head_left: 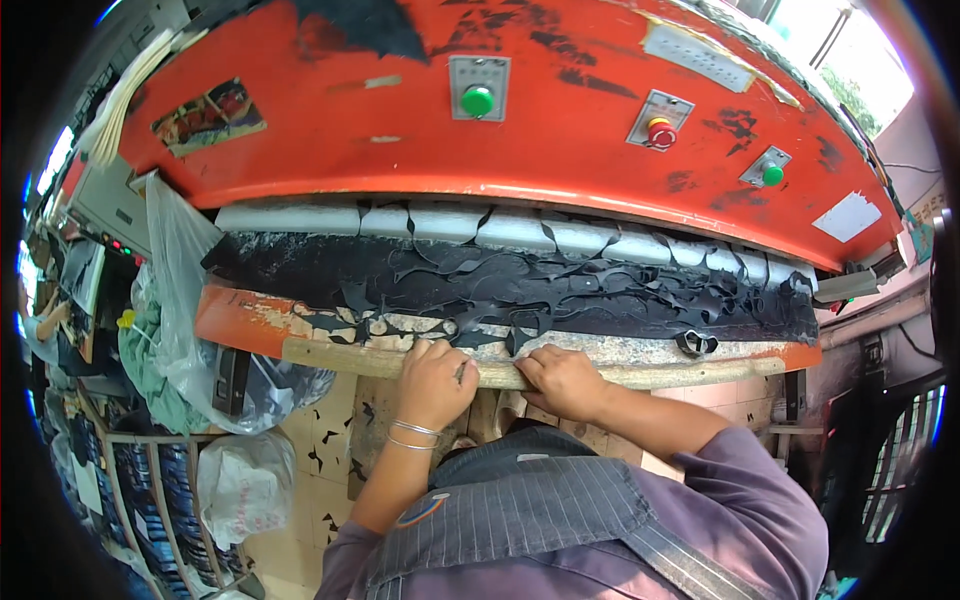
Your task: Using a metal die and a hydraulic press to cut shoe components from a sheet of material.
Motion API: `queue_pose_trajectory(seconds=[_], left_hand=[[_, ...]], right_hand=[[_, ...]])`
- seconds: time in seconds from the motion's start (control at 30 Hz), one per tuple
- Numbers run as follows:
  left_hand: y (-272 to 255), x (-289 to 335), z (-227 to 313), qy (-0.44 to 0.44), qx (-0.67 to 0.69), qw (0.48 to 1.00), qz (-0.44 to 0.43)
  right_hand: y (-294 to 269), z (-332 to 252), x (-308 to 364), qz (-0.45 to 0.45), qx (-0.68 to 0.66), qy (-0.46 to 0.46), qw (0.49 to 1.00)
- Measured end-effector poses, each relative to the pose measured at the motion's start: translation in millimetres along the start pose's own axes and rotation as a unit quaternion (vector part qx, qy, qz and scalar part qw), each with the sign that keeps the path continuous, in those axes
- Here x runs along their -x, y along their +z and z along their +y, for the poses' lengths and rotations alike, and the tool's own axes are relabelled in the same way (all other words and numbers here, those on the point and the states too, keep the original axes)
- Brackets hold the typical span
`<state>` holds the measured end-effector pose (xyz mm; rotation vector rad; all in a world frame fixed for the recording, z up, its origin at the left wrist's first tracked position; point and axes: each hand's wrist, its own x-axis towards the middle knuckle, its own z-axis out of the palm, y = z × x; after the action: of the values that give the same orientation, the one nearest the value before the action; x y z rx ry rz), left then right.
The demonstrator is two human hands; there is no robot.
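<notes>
A black sheet (pixel 420 285), cut through into thin strips and loops, lies along the bed of an orange press machine (pixel 330 140). Its ragged front edge reaches the wooden bar (pixel 330 356) before me. At that bar my left hand (pixel 437 385) is closed, with a bit of black showing at its fingers. Close beside it, my right hand (pixel 565 382) is closed too, its fingertips where a black strip comes down to the bar. Both hands seem to pinch the sheet's edge; their undersides are hidden. Behind the sheet runs a white slab (pixel 500 225), crossed by black strips.
Green buttons (pixel 478 101) and a red knob (pixel 661 134) sit on the machine's front. Clear plastic (pixel 180 290) hangs at the left, above a white sack (pixel 247 485) and a metal rack (pixel 155 500). Black scraps lie on the tiled floor (pixel 290 540).
</notes>
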<state>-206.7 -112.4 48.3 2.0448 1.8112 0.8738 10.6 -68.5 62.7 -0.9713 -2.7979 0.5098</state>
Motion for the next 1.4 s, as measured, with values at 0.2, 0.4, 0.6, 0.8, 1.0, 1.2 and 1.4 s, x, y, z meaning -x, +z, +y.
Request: queue_pose_trajectory(seconds=[0.2,0.4,0.6,0.8,1.0,1.2,1.4], left_hand=[[-8.1,6.7,4.2,0.007,0.043,0.996,-0.083],[-28.2,-23.4,-25.4,-0.051,0.146,0.986,-0.06],[-45.8,-73.8,-47.1,-0.074,0.174,0.982,0.014],[0.0,-146.9,-66.1,-0.002,0.193,0.981,0.028],[70.9,-174.1,-74.5,0.043,0.087,0.995,-0.035],[65.8,-166.4,-74.2,0.048,0.048,0.996,-0.054],[51.2,-159.8,-76.6,0.044,0.062,0.993,-0.085]], right_hand=[[-71.8,49.9,-78.0,-0.258,-0.023,-0.16,0.953],[-40.5,128.1,-299.1,0.031,0.194,-0.442,0.875],[-53.2,131.0,-308.8,-0.036,0.182,-0.512,0.838],[-110.6,180.4,-198.1,0.091,0.124,0.095,0.983],[-41.1,185.4,-134.2,0.165,-0.041,0.3,0.939],[-32.3,161.6,-85.5,0.201,-0.071,0.213,0.954],[-13.4,163.8,-78.1,0.212,-0.033,0.143,0.966]])
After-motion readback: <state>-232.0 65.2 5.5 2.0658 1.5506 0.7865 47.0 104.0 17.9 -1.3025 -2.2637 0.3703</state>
